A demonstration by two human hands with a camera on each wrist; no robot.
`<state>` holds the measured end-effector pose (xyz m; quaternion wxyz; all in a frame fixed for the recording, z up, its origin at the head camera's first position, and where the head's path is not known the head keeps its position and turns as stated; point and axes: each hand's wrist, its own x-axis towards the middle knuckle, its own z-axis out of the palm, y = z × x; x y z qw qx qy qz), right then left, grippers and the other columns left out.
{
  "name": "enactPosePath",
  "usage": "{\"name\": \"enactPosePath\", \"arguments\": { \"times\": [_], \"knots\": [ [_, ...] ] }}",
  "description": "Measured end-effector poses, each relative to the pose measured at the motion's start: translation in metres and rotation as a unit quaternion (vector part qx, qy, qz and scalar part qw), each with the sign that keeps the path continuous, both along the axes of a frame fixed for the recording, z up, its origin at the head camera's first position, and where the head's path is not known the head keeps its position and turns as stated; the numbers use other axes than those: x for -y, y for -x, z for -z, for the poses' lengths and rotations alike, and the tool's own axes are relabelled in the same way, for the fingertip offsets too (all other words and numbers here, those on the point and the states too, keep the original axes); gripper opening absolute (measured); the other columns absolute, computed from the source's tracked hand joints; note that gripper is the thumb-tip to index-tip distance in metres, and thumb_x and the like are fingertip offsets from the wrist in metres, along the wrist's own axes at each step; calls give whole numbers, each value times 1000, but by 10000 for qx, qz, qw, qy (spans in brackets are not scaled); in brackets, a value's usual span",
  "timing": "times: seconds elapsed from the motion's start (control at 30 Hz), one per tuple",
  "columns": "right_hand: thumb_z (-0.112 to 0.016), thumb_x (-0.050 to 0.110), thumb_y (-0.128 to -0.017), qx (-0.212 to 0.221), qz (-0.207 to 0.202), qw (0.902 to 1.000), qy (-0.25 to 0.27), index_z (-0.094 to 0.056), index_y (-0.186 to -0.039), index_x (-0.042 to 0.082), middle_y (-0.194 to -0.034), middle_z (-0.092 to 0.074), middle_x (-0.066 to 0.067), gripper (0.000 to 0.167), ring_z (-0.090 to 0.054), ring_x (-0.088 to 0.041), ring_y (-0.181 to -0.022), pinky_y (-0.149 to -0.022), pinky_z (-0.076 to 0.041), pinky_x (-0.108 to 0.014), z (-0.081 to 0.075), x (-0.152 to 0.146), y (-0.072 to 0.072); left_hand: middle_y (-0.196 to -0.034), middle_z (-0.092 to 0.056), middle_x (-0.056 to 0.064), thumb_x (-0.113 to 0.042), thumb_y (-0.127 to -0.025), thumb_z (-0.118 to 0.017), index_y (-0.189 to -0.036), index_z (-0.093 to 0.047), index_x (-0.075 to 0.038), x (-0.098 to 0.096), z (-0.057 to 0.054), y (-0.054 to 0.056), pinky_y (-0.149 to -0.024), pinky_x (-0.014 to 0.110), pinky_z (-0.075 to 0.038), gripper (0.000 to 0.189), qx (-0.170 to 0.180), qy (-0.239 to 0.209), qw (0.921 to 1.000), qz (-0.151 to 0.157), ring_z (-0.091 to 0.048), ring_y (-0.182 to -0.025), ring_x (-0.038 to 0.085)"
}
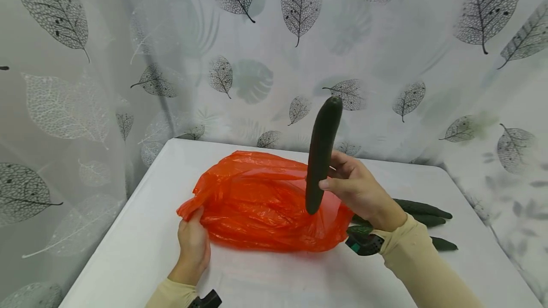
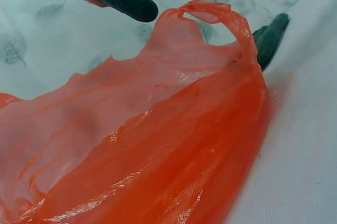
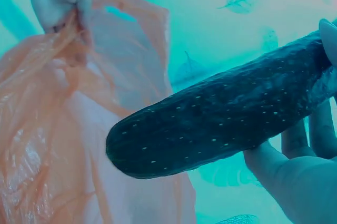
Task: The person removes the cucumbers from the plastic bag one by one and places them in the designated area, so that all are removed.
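My right hand [image 1: 361, 191] grips a dark green cucumber [image 1: 322, 153] near its lower half and holds it almost upright above a red plastic bag [image 1: 261, 208]. Pale specks dot the skin of the cucumber [image 3: 210, 118] in the right wrist view. At the bag's left end my left hand [image 1: 192, 246] pinches the gathered plastic near its edge. The bag lies wide across the table, its mouth sagging partly open; one handle loop of the bag [image 2: 239, 23] stands up in the left wrist view.
Several more cucumbers [image 1: 421, 208] lie on the white table [image 1: 137, 232] to the right, partly hidden behind my right forearm and the bag. A leaf-patterned curtain [image 1: 274, 61] hangs behind the table's far edge. Dark bands sit on both wrists.
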<state>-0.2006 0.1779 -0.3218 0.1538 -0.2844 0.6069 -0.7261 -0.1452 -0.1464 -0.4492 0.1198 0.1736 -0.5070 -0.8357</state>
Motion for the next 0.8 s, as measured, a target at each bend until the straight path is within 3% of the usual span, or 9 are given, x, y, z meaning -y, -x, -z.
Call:
{"name": "enactPosePath", "arguments": {
  "times": [0.23, 0.53, 0.8],
  "knots": [
    [-50, -11, -97, 211, 235, 9992, 244, -58, -135, 8, -124, -60, -9, 43, -57, -29, -117, -101, -49, -46, -6, -15, -3, -141, -42, 1, -15, -109, -32, -145, -36, 0, 1, -1, -2, -119, 31, -23, 40, -18, 79, 10000, 0, -33, -136, 17],
    [-45, -13, -98, 60, 354, 9991, 241, -54, -139, 4, -125, -58, -9, 45, -53, -29, -121, -102, -49, -43, -6, -43, -12, -142, -41, 4, -16, -109, -32, -141, -40, -2, 3, -2, -2, -118, 31, -24, 36, 43, 210, 9998, -63, -34, -135, 17],
    [-45, -16, -96, -336, 583, 9972, -336, -53, -140, 0, -120, -64, -10, 48, -62, -27, -111, -97, -53, -41, 0, -77, -23, -141, -40, 2, -16, -109, -31, -140, -40, -3, 4, -2, -3, -119, 32, -22, 34, 44, 245, 9997, 8, -32, -137, 18]
  ]
}}
